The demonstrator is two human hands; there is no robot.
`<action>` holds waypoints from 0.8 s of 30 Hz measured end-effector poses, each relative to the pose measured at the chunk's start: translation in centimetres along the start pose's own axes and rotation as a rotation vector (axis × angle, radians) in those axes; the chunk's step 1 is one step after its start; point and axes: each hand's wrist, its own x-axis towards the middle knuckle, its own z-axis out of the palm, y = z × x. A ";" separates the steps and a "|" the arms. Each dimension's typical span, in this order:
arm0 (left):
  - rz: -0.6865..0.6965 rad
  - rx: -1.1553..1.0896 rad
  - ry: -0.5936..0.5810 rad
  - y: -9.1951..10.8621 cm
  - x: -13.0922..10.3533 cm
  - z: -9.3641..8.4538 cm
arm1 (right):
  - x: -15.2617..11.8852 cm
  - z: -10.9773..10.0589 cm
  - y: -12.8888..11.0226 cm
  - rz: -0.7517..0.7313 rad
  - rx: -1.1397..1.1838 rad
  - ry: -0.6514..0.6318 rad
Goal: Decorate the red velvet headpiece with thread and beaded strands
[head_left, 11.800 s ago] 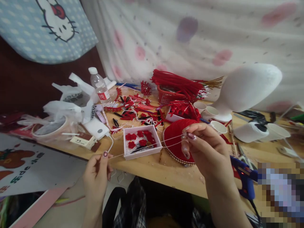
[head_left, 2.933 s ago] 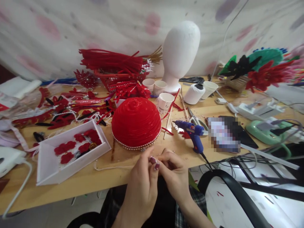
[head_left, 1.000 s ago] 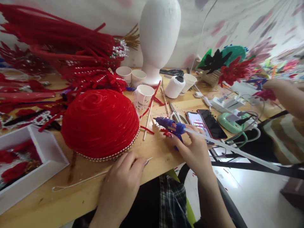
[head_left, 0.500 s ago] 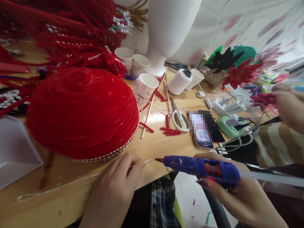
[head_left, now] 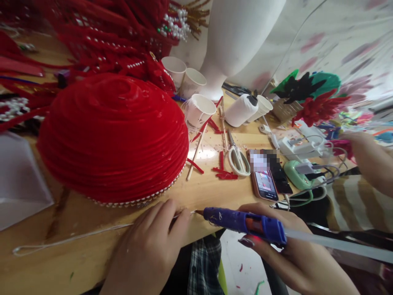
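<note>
**Glue gun nozzle brought to a cord end at the table's front edge**

Left hand (head_left: 147, 250), lower centre of the frame, pressed palm-down on the table (head_left: 215, 190), fingers closed in a pinching grip on the right end of a thin white cord (head_left: 73, 237). Cord stretched flat along the wood toward the lower left, ending there in a small loop. Tip of the cord poking out just past the fingertips.

Right hand (head_left: 291, 254), lower right, wrapped in a closed grip around a blue glue gun (head_left: 245, 221), one painted finger curled beneath the body near the trigger. Gun held level, nozzle pointing left, tip just beside the cord end and the left fingertips; touching or not, cannot tell. Clear glue stick (head_left: 337, 246) jutting from the back of the gun toward the right edge.

Directly above the left hand, a large red velvet dome (head_left: 113, 135) with a pearl-beaded rim, resting on the table and filling the centre left. Corner of a white box (head_left: 21, 180) at the left edge. Behind the dome, upper left, a heap of red pipe cleaners and pearl trims (head_left: 107, 37).

Centre right: paper cups (head_left: 199, 108), a white foam stand (head_left: 239, 37), a spool of white thread (head_left: 241, 110), scissors (head_left: 238, 153), red scraps, and two phones (head_left: 267, 174) side by side. Far right, another person's hand (head_left: 365, 155) holding something pink-red, well apart from the gun.
</note>
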 end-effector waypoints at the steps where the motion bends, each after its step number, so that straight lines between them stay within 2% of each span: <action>1: -0.003 -0.008 -0.005 0.0 0.0 0.0 | 0.0 -0.1 0.1 -0.009 -0.008 0.005; 6: -0.029 -0.041 -0.009 0.1 -0.2 0.2 | 0.1 -0.3 0.0 -0.041 -0.054 0.032; 11: -0.020 -0.033 -0.004 0.1 -0.2 0.3 | 0.3 -0.3 0.0 -0.054 -0.047 -0.003; 16: -0.015 -0.008 0.005 0.1 -0.1 0.2 | 0.5 -0.1 0.2 -0.048 -0.031 0.033; 19: 0.000 0.000 0.011 0.0 -0.1 0.1 | 0.6 0.0 0.0 -0.045 0.003 0.010; 24: -0.038 -0.015 -0.053 0.1 -0.1 0.0 | 0.1 -0.4 -0.1 -0.044 -0.051 -0.043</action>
